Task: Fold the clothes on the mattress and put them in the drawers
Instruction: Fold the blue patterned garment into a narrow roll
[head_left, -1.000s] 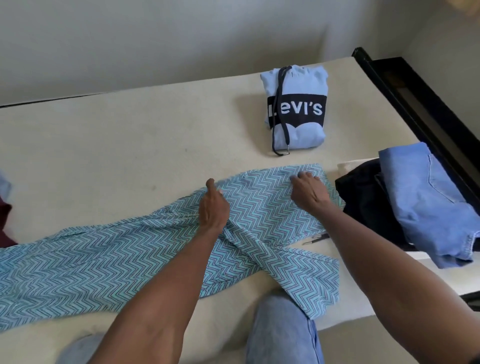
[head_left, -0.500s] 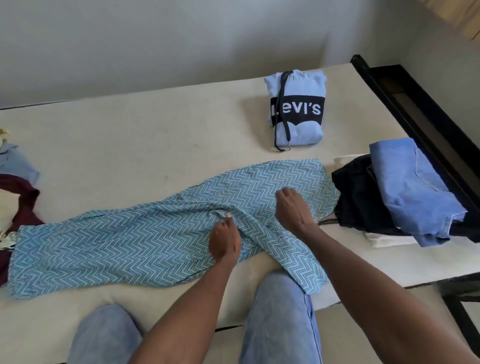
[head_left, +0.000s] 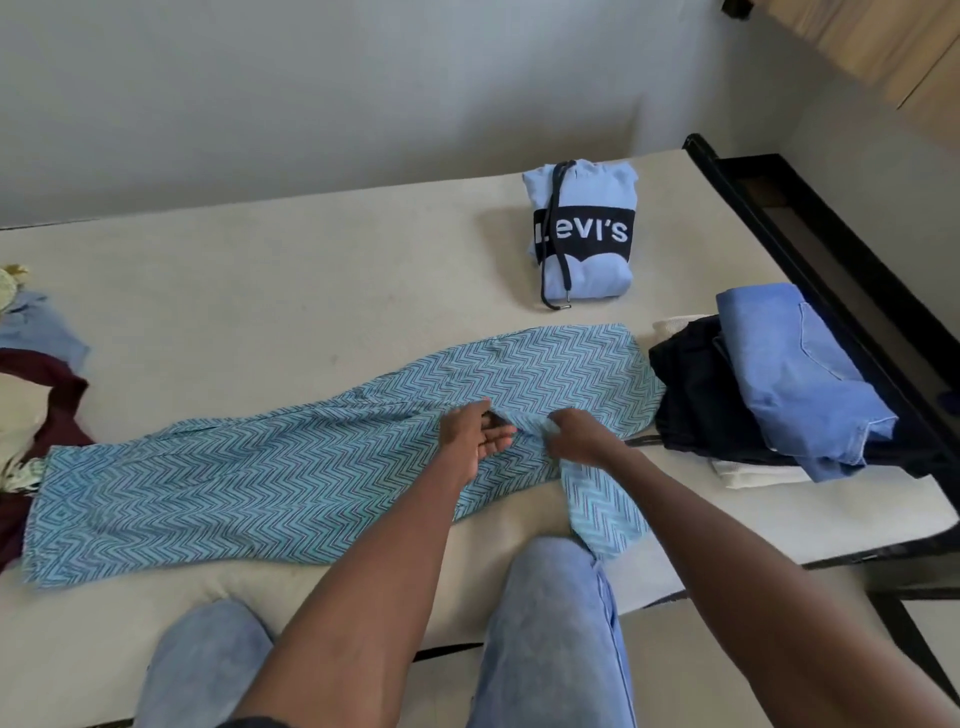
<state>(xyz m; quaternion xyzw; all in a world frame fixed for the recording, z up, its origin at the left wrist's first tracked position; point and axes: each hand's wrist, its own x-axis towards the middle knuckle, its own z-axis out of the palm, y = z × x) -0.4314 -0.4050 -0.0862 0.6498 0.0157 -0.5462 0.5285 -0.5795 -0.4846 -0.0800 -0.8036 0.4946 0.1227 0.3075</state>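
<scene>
I read only "Levi's", in white letters on a black patch across the folded light-blue hoodie (head_left: 582, 231) on the mattress (head_left: 311, 312).

maroon garment (head_left: 49, 395) cut off left, drawers unseen

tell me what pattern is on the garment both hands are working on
A blue and teal zigzag chevron print covers the garment; the head view, the only one, shows it clearly.

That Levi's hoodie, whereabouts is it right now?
The folded Levi's hoodie lies on the mattress, far side right of centre, just beyond the zigzag garment.
</scene>
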